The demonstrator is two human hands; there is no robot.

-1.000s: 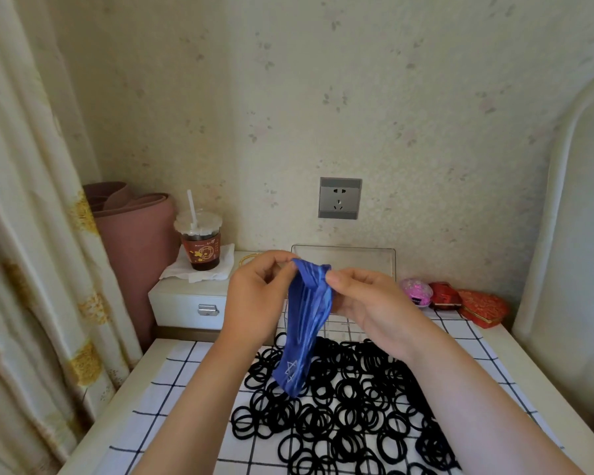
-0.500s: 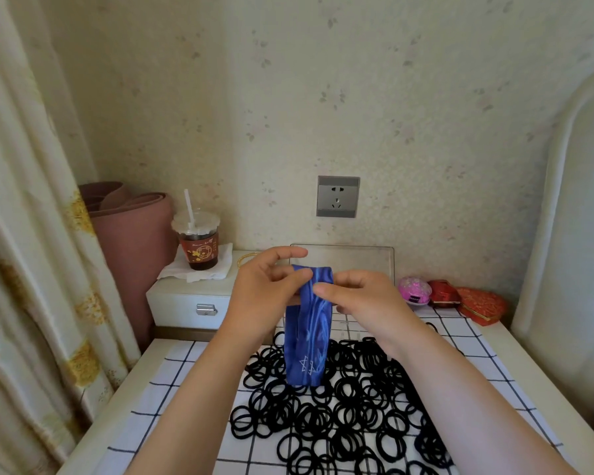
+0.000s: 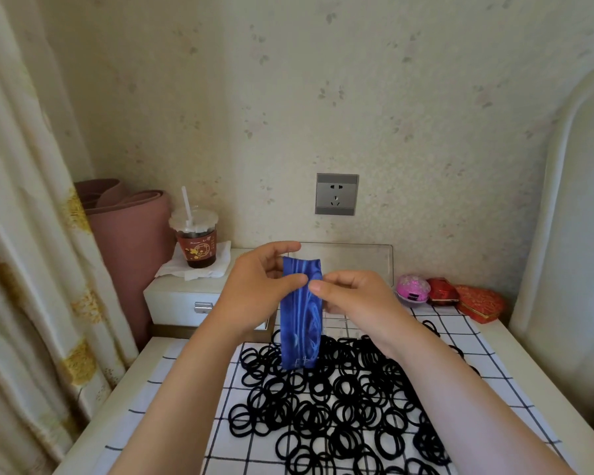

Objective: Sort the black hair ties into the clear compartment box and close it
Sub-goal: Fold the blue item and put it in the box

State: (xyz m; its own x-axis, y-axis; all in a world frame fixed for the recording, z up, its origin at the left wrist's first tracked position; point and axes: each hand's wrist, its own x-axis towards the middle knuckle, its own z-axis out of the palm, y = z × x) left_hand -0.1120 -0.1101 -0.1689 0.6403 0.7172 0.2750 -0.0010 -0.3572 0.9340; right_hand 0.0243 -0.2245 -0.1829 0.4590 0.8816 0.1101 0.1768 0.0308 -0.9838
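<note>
A heap of black hair ties (image 3: 336, 406) covers the white checked cloth (image 3: 172, 419) on the table. Above its far edge hangs a flat blue cloth pouch (image 3: 300, 323). My left hand (image 3: 254, 296) pinches the pouch's upper left side and my right hand (image 3: 354, 299) pinches its upper right side. Behind my hands stands the clear compartment box (image 3: 354, 258) with its lid raised against the wall; my hands and the pouch hide most of its base.
An iced drink cup with a straw (image 3: 195, 240) sits on a napkin on a small white drawer unit (image 3: 182, 299) at the left. A pink roll (image 3: 131, 221), a curtain (image 3: 24, 234), small red and pink boxes (image 3: 443, 291), and a wall socket (image 3: 336, 193) surround the table.
The blue pouch has been straightened from a crumpled, slanted hang into a flat vertical strip, and both hands have shifted their pinch on its top.
</note>
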